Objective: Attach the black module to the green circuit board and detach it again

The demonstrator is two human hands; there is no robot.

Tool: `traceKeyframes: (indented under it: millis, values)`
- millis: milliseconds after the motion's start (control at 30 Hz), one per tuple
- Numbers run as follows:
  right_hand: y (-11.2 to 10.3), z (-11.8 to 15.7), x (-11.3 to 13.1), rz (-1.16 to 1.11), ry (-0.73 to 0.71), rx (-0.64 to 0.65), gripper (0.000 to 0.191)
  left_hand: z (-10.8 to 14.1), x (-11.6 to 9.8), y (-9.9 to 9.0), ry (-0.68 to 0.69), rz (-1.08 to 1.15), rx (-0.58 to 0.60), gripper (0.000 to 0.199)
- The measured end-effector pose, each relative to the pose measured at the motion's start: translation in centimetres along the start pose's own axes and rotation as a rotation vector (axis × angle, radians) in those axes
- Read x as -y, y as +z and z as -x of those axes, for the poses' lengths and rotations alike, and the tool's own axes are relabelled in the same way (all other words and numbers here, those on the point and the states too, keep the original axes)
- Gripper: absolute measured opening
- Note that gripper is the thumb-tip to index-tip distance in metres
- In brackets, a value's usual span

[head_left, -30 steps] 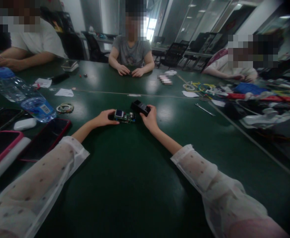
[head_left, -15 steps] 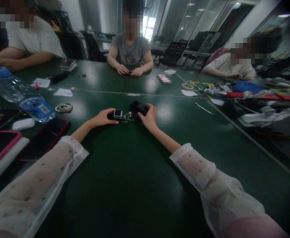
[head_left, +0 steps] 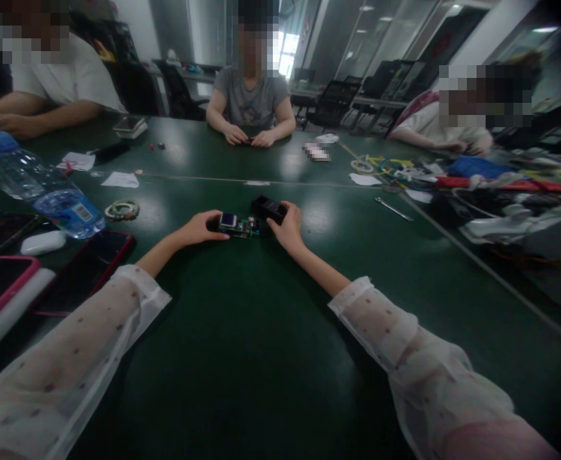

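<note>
Holding two parts side by side is prob. the step now: L hand [head_left: 205,227], half closed, grips one end of a flat green circuit board [head_left: 244,227] w/ a small square screen [head_left: 228,220], and R hand [head_left: 288,227], half closed too, grips a black boxy case [head_left: 264,207], prob. plastic. Both parts are b/w the hands, close together, can't tell if touching. Next move prob. calls for a light grip, b/c the bare board looks easy to hurt.
</note>
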State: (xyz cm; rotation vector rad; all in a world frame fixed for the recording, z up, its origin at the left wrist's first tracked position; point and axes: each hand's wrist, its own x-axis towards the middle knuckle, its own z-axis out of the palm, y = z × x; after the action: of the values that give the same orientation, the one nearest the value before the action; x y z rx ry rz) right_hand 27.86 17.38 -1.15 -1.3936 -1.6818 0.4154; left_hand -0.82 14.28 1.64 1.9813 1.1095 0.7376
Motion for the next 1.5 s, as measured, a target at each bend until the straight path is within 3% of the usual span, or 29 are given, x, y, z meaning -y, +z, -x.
traceKeyframes:
  millis: [667, 800, 933, 1200, 1500]
  values:
    - [0.1, -0.3, -0.3, 0.007, 0.014, -0.02, 0.052, -0.1, 0.6, 0.0, 0.034, -0.01, -0.002, 0.054]
    - [-0.2, -0.1, 0.2, -0.108, -0.073, -0.06, 0.054, -0.1, 0.6, 0.1, 0.041, -0.009, -0.012, 0.054]
    - [-0.6, 0.8, 1.9, -0.17, -0.249, -0.042, 0.057, -0.1, 0.5, 0.1, 0.031, -0.016, -0.015, 0.054]
    - [-0.8, 1.7, 3.3, -0.139, -0.476, 0.166, 0.058, -0.2, 0.7, 0.4, 0.013, -0.006, -0.047, 0.058]
    - [-0.7, 1.7, 3.5, -0.108, -0.56, 0.283, 0.053, -0.3, 1.2, 0.4, -0.027, -0.038, -0.089, 0.073]
